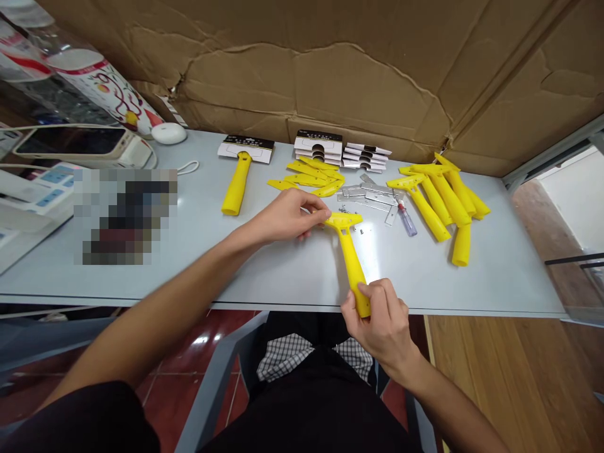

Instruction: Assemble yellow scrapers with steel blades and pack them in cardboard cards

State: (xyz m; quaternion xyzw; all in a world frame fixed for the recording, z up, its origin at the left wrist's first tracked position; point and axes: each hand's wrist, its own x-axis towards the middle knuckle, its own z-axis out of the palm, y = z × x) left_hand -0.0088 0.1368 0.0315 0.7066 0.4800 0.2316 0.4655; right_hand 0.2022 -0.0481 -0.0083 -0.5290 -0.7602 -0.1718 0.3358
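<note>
Between my hands is a yellow scraper handle [352, 255], its wide head away from me and its round end near the table's front edge. My left hand [295, 215] pinches the left tip of the head. Around the lower end of the grip, the fingers of my right hand [380, 314] are closed. Small screws [362, 231] lie just beyond and beside the head. Past them are flat metal blades [377, 196] and a pile of yellow plastic covers [311, 175]. A small screwdriver [406, 220] with a clear purplish handle rests right of the blades.
Several more yellow scraper handles [438, 192] are heaped at the right. One handle [237, 185] with a card lies at the left back. Stacked cards [318, 146] stand against the cardboard [283, 82]. Bottles [94, 82], a phone [70, 143] and a white mouse [168, 133] occupy the left.
</note>
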